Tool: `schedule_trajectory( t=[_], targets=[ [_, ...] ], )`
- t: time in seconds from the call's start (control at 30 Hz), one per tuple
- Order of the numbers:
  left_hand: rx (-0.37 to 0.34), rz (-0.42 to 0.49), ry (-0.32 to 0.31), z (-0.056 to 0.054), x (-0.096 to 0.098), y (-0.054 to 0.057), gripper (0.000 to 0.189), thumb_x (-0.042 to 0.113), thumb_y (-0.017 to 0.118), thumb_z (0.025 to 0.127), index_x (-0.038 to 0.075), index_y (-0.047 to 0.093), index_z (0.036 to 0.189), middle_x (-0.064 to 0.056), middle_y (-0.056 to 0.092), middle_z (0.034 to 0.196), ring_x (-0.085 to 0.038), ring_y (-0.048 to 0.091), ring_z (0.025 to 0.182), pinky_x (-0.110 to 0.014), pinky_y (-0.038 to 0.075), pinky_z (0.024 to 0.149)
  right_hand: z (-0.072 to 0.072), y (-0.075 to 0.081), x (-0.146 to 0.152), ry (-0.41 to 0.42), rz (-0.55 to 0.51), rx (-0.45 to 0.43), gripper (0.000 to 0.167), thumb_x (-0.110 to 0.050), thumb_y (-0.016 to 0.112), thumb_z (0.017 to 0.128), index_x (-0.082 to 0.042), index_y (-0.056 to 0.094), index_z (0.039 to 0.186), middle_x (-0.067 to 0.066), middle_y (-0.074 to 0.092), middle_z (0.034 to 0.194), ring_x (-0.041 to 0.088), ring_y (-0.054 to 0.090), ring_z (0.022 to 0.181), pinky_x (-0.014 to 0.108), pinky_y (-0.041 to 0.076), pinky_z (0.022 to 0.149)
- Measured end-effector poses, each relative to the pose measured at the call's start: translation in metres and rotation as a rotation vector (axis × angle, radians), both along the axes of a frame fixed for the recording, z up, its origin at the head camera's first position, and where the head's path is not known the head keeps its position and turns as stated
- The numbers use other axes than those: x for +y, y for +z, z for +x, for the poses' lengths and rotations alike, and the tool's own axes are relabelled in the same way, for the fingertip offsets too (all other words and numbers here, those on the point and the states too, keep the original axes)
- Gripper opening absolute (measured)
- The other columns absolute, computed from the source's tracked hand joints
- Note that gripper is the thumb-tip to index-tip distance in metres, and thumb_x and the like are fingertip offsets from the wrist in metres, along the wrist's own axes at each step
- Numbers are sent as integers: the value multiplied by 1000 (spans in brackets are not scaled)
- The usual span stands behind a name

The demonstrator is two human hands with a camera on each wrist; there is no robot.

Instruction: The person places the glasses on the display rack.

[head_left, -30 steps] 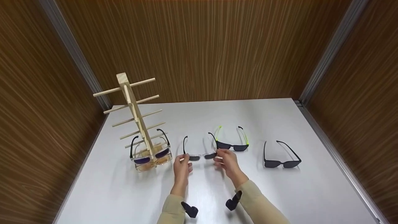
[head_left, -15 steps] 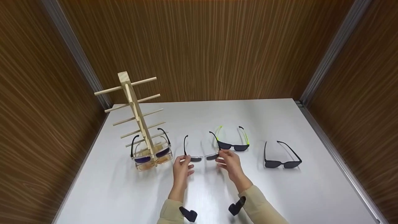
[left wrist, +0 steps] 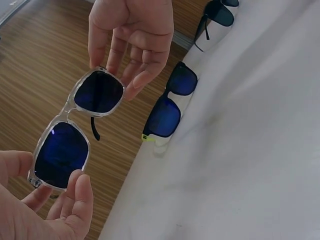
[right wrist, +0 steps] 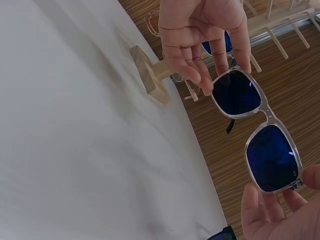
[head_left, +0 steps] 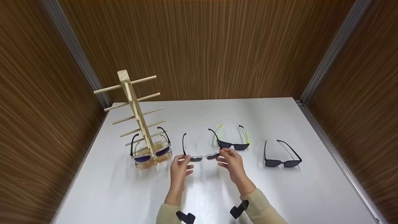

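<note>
At the lower centre of the head view, the left hand [head_left: 179, 168] and right hand [head_left: 233, 163] are pinching the clear glasses [head_left: 199, 158] by opposite outer corners. Probably they're feeling light and stiff, with lenses [left wrist: 62, 155] smudging easily, so corners are offering the safest hold.

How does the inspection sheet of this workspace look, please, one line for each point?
Surface: white table, with soft shadows and glare.
Job's things: clear-framed sunglasses held off the table; wooden rack carrying a black-armed pair and an amber-tinted pair; yellow-green-armed pair and black pair on the table.
Clutter: nothing seen.
Hands: left hand and right hand hold opposite ends of the clear-framed sunglasses.
Cables: nothing seen.
Surroundings: wood-grain panels, metal rails.
</note>
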State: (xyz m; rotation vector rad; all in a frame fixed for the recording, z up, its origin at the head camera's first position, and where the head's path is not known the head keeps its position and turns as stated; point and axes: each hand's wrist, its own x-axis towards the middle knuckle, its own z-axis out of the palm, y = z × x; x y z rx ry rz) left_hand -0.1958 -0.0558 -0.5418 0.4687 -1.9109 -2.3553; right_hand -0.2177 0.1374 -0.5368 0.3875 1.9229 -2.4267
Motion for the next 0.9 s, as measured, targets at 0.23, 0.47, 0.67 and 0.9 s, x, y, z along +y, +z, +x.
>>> schedule_trajectory(
  t=[0.23,0.47,0.67,0.9],
  targets=[
    [11,12,-4,4,-4,11,27,22,65,88,2,55,102,-10,57,82,-26,65,67,-34,55,60,6,9,-2,8,-26,36,25,-14,61,90,4,56,108,10,61,94,27,66,83,32,54,68],
    [57,-2,3,12,-10,27,25,21,64,89,2,56,102,-12,56,85,-25,64,67,-37,55,62,9,22,-7,20,-36,65,29,-13,60,91,7,54,111,10,59,95,27,66,83,32,54,68],
    [74,-24,3,18,-16,37,24,19,63,90,1,55,103,-10,56,86,-26,64,69,-35,55,63,14,31,-11,51,-45,106,31,-14,61,90,8,54,112,10,59,96,27,65,86,32,54,70],
    [101,-49,23,26,-22,47,25,21,62,91,1,55,104,-9,55,87,-27,64,72,-39,54,67,17,40,-16,89,-23,156,32,-17,61,91,6,54,112,11,59,100,26,65,89,34,53,74]
  ],
)
